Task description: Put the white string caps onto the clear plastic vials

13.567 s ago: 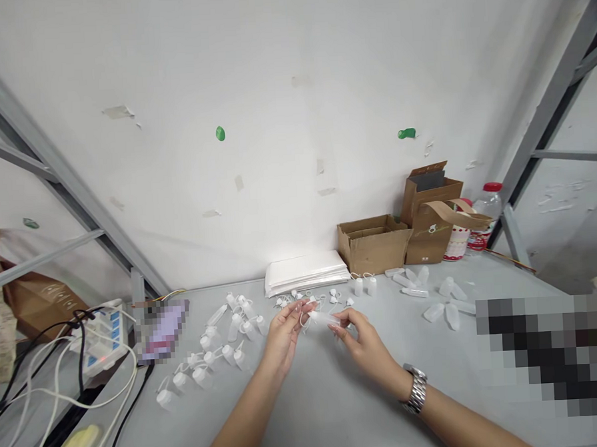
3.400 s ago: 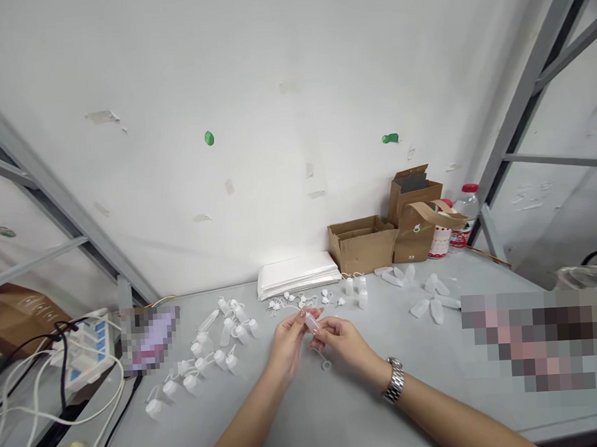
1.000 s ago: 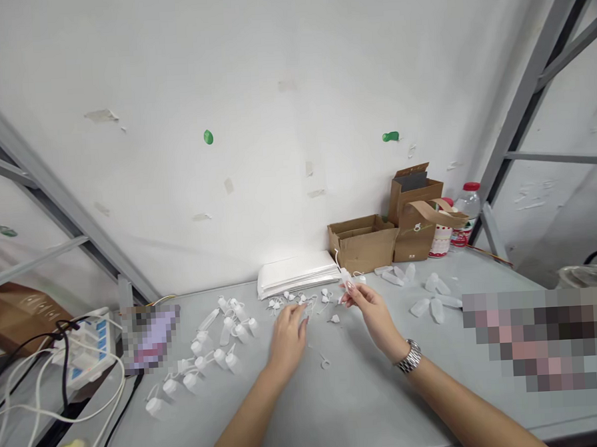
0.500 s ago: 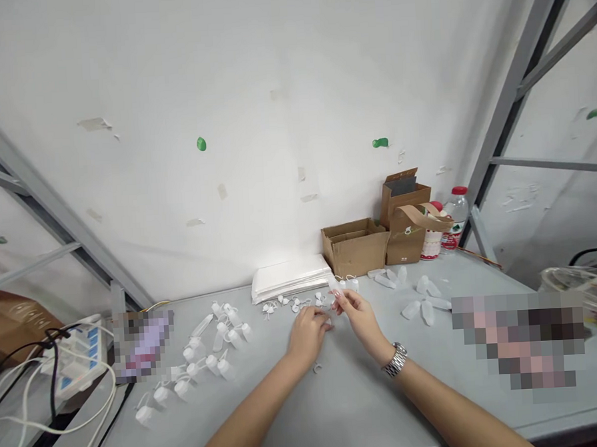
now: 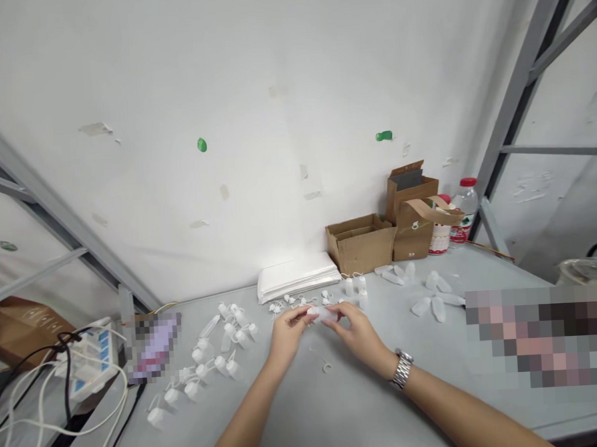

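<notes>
- While I watch from afar through the head camera, the white wall [image 5: 243,73] fills most of my view, with the grey table [image 5: 333,415] below it.
- Near the wall I see a cardboard box [image 5: 362,250] and, just beside it, a flat white stack [image 5: 296,277].
- I see the right hand [image 5: 355,328] bent to a narrow gap, thumb and fingers gripping one end of a small translucent bottle [image 5: 322,313].
- I see the left hand [image 5: 285,331] pinched just as narrowly at the bottle's other end.
- That bottle lies roughly crosswise between the hands, over the table; fingers hide its ends, so I cannot tell how its cap sits.
- I judge it very light, thin-walled and soft enough to dent, smooth and a little slippery, hardly fragile. I favour a gentle hold around mid-body, and the rim for any cap.
- White-topped bottles [image 5: 172,395] stand or lean near the left arm.
- Loose white caps [image 5: 325,294] lie just beyond the hands.
- Smallest, a pale loop [image 5: 327,367] lies nearer me.
</notes>
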Motion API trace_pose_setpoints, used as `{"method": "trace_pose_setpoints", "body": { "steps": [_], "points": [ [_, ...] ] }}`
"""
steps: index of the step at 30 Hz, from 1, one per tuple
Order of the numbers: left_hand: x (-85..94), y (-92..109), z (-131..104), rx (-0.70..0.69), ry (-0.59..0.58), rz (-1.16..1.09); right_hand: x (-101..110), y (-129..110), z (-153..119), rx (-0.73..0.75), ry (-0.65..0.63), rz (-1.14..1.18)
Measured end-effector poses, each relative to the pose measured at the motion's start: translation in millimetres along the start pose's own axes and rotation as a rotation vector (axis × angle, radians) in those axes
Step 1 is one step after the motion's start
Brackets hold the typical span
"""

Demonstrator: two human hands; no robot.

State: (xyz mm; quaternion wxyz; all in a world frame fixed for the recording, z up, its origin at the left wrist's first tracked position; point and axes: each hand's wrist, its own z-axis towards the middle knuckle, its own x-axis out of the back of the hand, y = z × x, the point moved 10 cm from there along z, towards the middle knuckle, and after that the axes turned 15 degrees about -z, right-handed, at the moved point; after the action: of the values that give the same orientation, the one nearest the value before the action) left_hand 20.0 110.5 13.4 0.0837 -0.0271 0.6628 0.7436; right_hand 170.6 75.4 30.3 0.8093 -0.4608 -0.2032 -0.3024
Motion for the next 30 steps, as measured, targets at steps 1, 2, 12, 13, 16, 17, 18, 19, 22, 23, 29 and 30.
{"method": "trace_pose_setpoints", "body": {
  "steps": [1,2,12,13,16,17,18,19,22,23,29,30],
  "points": [
    [1.2,1,-1,-0.014,0.005,0.018,-1,-3,-1,0.028,-0.004,-0.029],
    [2.7,2,-2,-0.019,0.015,0.030,-2,-6,-2,0.060,-0.006,-0.061],
    [8.9,-29,-16,0.203,0.164,-0.376,6,-36,-12,0.300,0.061,-0.331],
    [8.6,-31,-17,0.211,0.165,-0.391,6,-38,-13,0.306,0.062,-0.339],
    [9.8,-31,-17,0.206,0.166,-0.398,6,-40,-13,0.292,0.041,-0.309],
    [10.5,-30,-17,0.199,0.165,-0.389,5,-37,-12,0.258,0.024,-0.267],
    [10.7,-28,-17,0.195,0.161,-0.376,3,-32,-10,0.202,-0.013,-0.200],
    [10.4,-27,-17,0.197,0.151,-0.363,-3,-24,-8,0.126,-0.073,-0.105],
    [9.5,-22,-17,0.194,0.129,-0.322,-29,3,-8,-0.166,-0.274,0.281],
    [10.2,-20,-16,0.180,0.131,-0.305,-36,9,-9,-0.248,-0.312,0.397],
    [10.4,-12,-14,0.124,0.113,-0.229,-61,15,-20,-0.464,-0.501,0.663],
    [9.4,-12,-14,0.128,0.101,-0.234,-60,15,-20,-0.467,-0.498,0.658]
  ]
}}
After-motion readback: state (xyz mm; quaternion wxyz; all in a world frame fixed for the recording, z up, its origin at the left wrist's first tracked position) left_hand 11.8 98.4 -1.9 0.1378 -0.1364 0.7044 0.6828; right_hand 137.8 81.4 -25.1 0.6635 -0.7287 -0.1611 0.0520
